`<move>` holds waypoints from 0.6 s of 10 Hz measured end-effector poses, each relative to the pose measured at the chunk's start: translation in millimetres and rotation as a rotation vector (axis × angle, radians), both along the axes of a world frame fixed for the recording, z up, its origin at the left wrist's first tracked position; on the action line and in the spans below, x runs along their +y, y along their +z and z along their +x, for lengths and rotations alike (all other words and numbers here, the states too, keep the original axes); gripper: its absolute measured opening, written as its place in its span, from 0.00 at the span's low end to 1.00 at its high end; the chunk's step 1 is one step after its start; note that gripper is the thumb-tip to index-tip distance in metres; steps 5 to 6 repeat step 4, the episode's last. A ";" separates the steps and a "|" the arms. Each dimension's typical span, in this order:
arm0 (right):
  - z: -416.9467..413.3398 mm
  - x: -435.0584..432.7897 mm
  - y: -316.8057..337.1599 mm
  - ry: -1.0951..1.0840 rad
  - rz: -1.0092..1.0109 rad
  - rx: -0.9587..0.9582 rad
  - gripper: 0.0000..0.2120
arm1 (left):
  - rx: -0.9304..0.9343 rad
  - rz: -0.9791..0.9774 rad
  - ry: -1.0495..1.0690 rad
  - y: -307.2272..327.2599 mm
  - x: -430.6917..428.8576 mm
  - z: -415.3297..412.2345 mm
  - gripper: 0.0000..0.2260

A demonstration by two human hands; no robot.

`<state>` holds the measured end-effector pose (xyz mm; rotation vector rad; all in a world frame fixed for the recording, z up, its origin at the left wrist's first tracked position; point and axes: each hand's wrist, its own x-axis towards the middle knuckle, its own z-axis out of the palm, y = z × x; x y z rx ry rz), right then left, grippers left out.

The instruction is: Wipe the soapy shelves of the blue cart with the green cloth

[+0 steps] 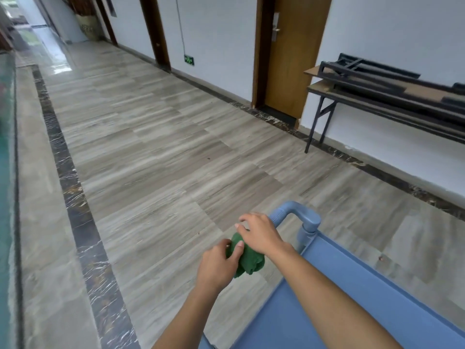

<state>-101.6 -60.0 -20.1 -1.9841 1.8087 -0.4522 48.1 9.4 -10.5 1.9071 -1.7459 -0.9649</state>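
Both bare hands meet over the near-left edge of the blue plastic cart (352,293), holding a bunched dark green cloth (247,258) between them in the air, above the wood-look tiled floor (151,147) and just left of the cart's top shelf. The left hand (219,263) is closed on the cloth's left side, thumb pressed against the fabric. The right hand (261,233) lies over the top of the cloth with its fingers spread and slightly lifted; whether it actually grips the fabric cannot be told. The cart's rounded light-blue handle (297,214) rises just behind the right hand, at the shelf's far corner. The shelf surface looks smooth and blue; soap on it is not discernible. Along the white wall on the right stand a brown wooden door (289,59) and a dark-framed folding desk (377,96) with another folded one stacked on it.
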 end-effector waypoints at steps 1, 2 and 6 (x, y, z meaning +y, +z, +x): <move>-21.2 36.8 10.2 -0.035 -0.046 0.056 0.20 | -0.144 -0.021 -0.200 8.4 -1.1 -3.8 0.17; -54.2 83.4 27.3 -0.118 -0.087 0.153 0.20 | -0.303 -0.049 -0.328 22.1 -4.0 -6.5 0.18; -120.3 190.8 89.6 -0.446 -0.177 0.254 0.21 | -0.402 -0.319 -0.596 80.4 13.6 -48.5 0.24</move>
